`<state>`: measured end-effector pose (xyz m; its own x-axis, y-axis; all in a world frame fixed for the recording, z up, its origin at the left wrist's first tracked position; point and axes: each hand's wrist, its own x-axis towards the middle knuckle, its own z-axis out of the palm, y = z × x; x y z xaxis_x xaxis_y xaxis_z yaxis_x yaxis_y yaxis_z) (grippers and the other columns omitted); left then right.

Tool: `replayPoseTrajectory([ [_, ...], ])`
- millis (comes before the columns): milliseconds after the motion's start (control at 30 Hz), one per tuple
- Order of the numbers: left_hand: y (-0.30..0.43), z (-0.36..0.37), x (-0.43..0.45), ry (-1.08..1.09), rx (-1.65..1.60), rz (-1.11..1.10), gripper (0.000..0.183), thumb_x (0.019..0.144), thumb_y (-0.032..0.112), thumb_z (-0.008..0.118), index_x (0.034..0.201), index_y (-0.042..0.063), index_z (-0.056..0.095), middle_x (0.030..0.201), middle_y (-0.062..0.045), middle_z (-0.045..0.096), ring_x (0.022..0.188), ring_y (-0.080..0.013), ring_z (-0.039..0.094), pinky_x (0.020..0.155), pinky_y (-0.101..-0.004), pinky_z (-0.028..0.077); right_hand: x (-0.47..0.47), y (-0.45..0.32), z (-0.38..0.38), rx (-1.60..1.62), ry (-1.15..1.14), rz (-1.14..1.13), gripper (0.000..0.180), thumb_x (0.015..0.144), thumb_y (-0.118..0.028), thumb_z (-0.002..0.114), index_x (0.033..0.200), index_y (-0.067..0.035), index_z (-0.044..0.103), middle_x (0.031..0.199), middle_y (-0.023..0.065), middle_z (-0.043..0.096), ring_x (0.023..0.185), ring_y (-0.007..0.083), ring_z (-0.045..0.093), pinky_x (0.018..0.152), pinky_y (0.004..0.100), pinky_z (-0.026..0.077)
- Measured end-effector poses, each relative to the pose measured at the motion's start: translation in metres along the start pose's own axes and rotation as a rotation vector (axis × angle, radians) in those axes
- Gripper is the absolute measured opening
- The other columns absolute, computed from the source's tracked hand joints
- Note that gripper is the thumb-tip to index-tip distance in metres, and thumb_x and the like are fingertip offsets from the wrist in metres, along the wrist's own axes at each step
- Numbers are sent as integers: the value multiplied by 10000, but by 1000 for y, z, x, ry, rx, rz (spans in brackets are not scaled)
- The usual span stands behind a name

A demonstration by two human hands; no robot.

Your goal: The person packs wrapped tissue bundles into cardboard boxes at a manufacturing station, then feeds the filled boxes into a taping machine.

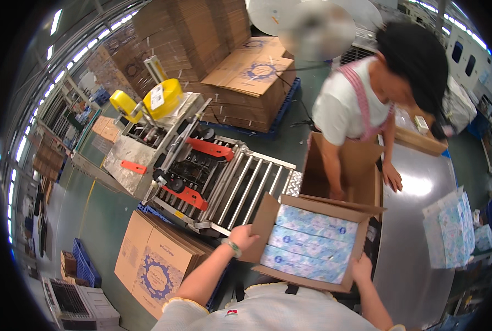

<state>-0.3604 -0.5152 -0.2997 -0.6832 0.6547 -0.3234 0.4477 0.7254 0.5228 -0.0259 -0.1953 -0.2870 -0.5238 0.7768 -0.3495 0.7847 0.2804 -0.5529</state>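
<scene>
An open cardboard carton [263,221], its flaps spread, stands close in front of my body. Inside lie several rows of blue floral tissue packs [310,244]. My left hand [242,241] rests against the carton's left flap, the thumb pointing inward; a bracelet circles that wrist. At the carton's lower right edge is my right hand [361,268], its fingers curled on the wall. Touching the far side of this carton stands a second open carton [359,165], into which a co-worker reaches with one arm.
A roller conveyor [250,182] with a carton-taping machine [188,165] lies left. Flattened cartons are stacked on a pallet [246,95] beyond and beside me [159,265]. The co-worker [353,99] leans over from across, one hand on the metal table [415,231]. More floral packs [450,231] sit right.
</scene>
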Motion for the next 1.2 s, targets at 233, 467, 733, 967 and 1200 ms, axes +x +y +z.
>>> replayPoseTrajectory([
  [233, -97, -70, 7, -76, 6, 98, 825, 933, 481, 646, 1561, 62, 312, 1551, -288, 380, 1379, -420, 456, 1116, -429, 414, -37, -158, 163, 525, -82, -431, 750, 953, -91, 585, 1565, 55, 177, 1566, 296, 339, 1450, 402, 364, 1200, 431, 278],
  [467, -107, -100, 9, -809, 247, 350, 1265, 636, 750, 796, 1476, -78, 339, 1546, -357, 315, 1437, -450, 356, 1158, -421, 341, 14, -201, 223, -549, -446, -733, 972, 899, -698, 558, 1639, -192, 182, 1706, 127, 102, 1583, 294, 28, 1176, 715, 63],
  [733, -52, -81, 68, 219, 598, 388, 979, 738, 571, 802, 1521, 139, 405, 1582, -150, 379, 1483, -318, 316, 1217, -582, 184, 35, -178, 220, -170, -175, -502, 1308, 651, -442, 934, 1607, -33, 140, 1630, 247, 196, 1529, 440, 138, 1220, 563, 183],
  [967, -46, -82, 71, 339, 339, 273, 765, 892, 576, 614, 1431, 43, 511, 1434, -125, 549, 1410, -298, 431, 1217, -612, 145, 27, -146, 247, 715, -501, 101, 1269, 683, -376, 944, 1562, 46, 132, 1576, 267, 252, 1441, 425, 321, 1177, 454, 311],
  [1200, -96, 14, 6, 310, 309, 104, 804, 942, 610, 527, 1578, 147, 362, 1628, -75, 363, 1511, -275, 315, 1227, -603, 113, 38, -136, 251, 905, -1000, 481, 867, 927, -430, 723, 1563, -141, 210, 1513, 189, 422, 1396, 374, 444, 960, 700, 463],
])
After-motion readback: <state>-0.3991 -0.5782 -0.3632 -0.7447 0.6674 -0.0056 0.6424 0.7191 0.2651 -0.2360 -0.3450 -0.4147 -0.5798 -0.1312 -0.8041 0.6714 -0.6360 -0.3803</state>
